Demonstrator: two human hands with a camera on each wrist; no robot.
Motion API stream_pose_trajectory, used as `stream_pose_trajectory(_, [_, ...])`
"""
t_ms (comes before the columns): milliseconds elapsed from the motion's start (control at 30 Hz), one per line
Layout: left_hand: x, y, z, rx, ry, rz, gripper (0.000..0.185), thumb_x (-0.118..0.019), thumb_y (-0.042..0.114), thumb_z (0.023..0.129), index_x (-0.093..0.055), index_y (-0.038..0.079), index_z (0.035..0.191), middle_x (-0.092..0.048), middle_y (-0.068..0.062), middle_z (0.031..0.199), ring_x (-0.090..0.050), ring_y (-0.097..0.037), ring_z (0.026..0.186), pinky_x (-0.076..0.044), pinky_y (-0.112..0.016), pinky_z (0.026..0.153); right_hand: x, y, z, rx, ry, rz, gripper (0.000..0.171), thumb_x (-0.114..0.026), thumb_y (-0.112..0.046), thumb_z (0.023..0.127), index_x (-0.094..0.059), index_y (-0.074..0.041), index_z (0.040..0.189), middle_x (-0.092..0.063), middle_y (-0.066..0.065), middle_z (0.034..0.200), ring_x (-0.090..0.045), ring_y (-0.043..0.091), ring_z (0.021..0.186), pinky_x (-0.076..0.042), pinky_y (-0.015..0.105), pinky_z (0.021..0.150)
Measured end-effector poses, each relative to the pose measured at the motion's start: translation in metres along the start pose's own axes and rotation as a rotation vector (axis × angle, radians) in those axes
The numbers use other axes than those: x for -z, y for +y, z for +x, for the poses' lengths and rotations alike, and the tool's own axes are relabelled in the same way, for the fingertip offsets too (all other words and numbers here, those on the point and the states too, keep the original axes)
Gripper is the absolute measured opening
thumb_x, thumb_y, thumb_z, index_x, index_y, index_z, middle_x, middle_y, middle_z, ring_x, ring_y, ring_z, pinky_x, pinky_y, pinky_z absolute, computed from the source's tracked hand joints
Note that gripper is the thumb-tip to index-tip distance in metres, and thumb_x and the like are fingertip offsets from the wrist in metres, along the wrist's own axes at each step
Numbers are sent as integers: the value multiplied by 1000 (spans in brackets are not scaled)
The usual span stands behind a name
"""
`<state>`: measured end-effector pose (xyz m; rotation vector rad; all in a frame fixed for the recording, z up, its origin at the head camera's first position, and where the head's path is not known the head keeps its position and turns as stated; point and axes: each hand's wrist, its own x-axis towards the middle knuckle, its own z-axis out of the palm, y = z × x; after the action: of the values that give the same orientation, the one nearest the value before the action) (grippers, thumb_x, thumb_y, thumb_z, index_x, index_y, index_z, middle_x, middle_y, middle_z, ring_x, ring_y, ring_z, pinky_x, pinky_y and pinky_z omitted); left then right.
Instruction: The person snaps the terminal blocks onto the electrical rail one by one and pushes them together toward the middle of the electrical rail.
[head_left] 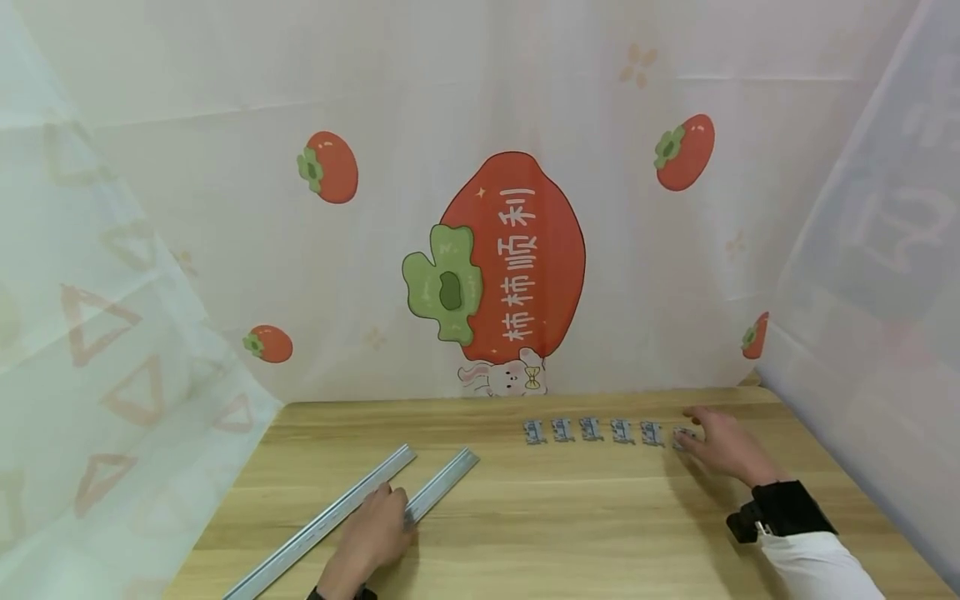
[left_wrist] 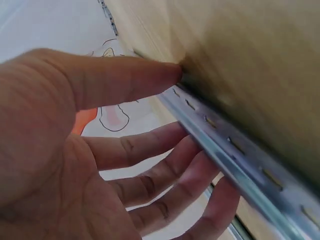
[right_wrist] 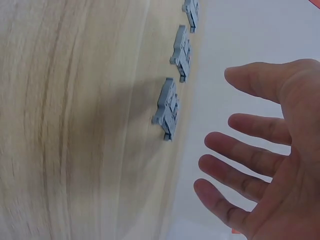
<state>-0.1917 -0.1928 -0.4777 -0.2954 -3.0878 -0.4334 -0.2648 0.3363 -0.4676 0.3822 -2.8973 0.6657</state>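
My left hand [head_left: 378, 527] holds the shorter slotted metal DIN rail [head_left: 444, 485] near its close end. In the left wrist view the thumb lies on one side of that rail [left_wrist: 227, 145] and the fingers bend against the other. My right hand [head_left: 723, 448] hovers at the right end of a row of several grey DIN rail terminal blocks [head_left: 622, 431]. Its fingers are spread and loosely bent, with nothing between them. In the right wrist view the nearest terminal block [right_wrist: 168, 111] lies on the table, apart from the fingertips.
A longer DIN rail [head_left: 318, 527] lies diagonally on the wooden table [head_left: 555, 533], to the left of the shorter one. Behind the table hangs a white curtain [head_left: 375, 275] printed with red persimmons. More curtain [head_left: 877, 275] closes off the right side.
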Motion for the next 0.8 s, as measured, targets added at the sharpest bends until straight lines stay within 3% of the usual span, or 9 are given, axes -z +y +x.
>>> stream_pose_trajectory(167, [-1,7,2,-46,15,5,21,-81,10,78,-62,0,80,-53,-9,80,-49,-22,69,-45,-43,57,4,0,-1,-4,-18,3,53,-70,-21,96,-54,15,132,-59,37,119,-60,52,106,-50,58,82])
stream_pose_trajectory(267, [-3,16,5,-94,-14,14,22,-81,11,79,-60,4,76,-50,-6,78,-47,-21,68,-43,-42,54,5,0,-2,-4,-27,5,54,-71,-20,96,-54,15,132,-59,37,119,-59,53,107,-51,58,82])
stream_pose_trajectory(433, [-6,40,17,-179,-92,62,28,-84,16,77,-57,10,74,-47,-2,78,-45,-19,70,-43,-38,55,7,-2,-1,0,-39,7,53,-71,-18,95,-53,15,132,-60,37,119,-60,52,106,-51,58,81])
stream_pose_trajectory(600, [-14,70,31,-269,-110,151,28,-86,18,77,-58,12,77,-50,-2,83,-51,-19,76,-48,-38,59,7,-3,1,-5,-71,7,54,-72,-20,95,-54,14,133,-60,37,120,-60,51,107,-51,58,83])
stream_pose_trajectory(800, [-25,105,52,-309,-128,217,17,-83,14,83,-68,9,90,-57,-4,89,-59,-21,87,-53,-41,69,5,-3,5,6,-99,-10,54,-75,-18,92,-55,16,129,-60,37,119,-59,52,108,-50,59,85])
